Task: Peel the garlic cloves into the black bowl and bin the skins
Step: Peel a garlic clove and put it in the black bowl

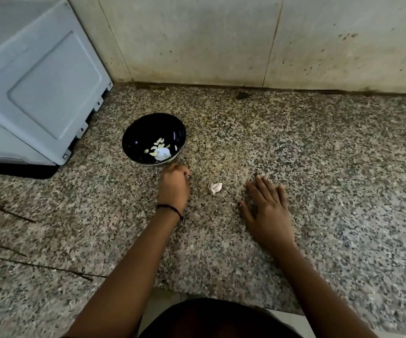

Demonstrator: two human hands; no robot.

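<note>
The black bowl (148,129) stands on the speckled granite counter (319,154) and holds several peeled garlic cloves (159,142) and a white patch. My left hand (174,185) rests on the counter just in front of the bowl, its fingers curled under; whether it holds anything is hidden. A small white piece of garlic with its skin (215,187) lies on the counter between my hands. My right hand (266,208) lies flat on the counter to the right of it, fingers spread and straight, touching nothing else.
A grey-white appliance (33,89) stands at the back left, close to the bowl. A stained tiled wall (246,40) runs along the back of the counter. The counter's front edge (221,296) lies near my body. No bin is in view.
</note>
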